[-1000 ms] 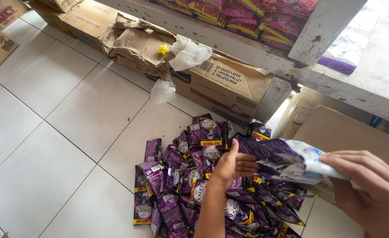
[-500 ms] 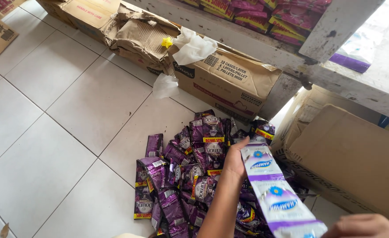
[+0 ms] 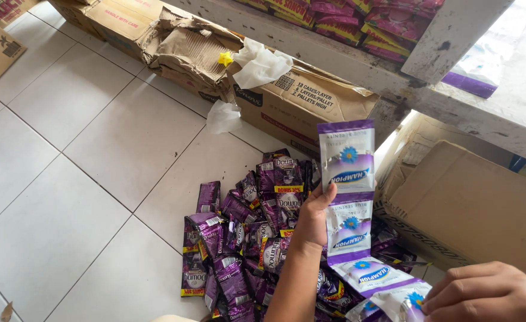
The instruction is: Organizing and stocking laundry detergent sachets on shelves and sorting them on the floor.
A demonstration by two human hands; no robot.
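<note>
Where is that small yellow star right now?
In the head view, the yellow star sits at the upper middle, on the torn cardboard box against the shelf, right beside the crumpled white plastic and far above the pile of purple sachets.

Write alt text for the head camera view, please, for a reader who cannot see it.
The left hand holds up a strip of joined purple-and-white sachets, whose lower end runs to the right hand at the bottom edge. Below lies a pile of dark purple sachets on a white tiled floor, with torn cardboard boxes under a worn white shelf behind.
</note>
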